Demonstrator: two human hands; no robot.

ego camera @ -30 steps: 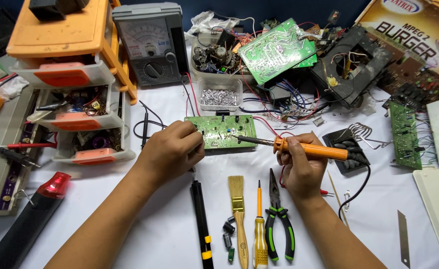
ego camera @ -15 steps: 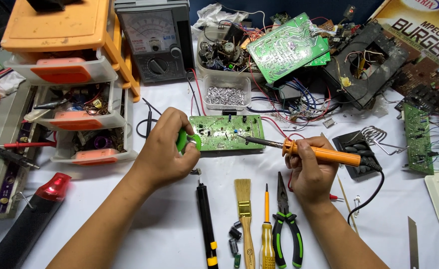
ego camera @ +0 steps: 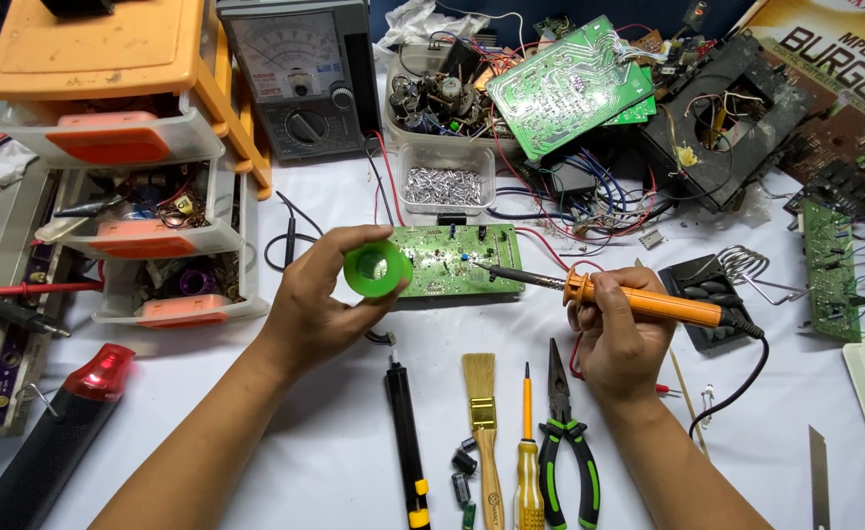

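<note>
Left hand (ego camera: pixel 320 304) closed around a green spool (ego camera: pixel 378 269), thumb and fingers pinching its rim, held just over the left end of the green circuit board (ego camera: pixel 457 259) lying flat on the white table (ego camera: pixel 334 461). Spool judged light and rigid, best gripped by the rim; board thin and fragile, best handled by its edges. Right hand (ego camera: pixel 621 334) wrapped around the orange soldering iron (ego camera: pixel 639 302) handle, tip resting at the board's right part; grip only the handle.
</note>
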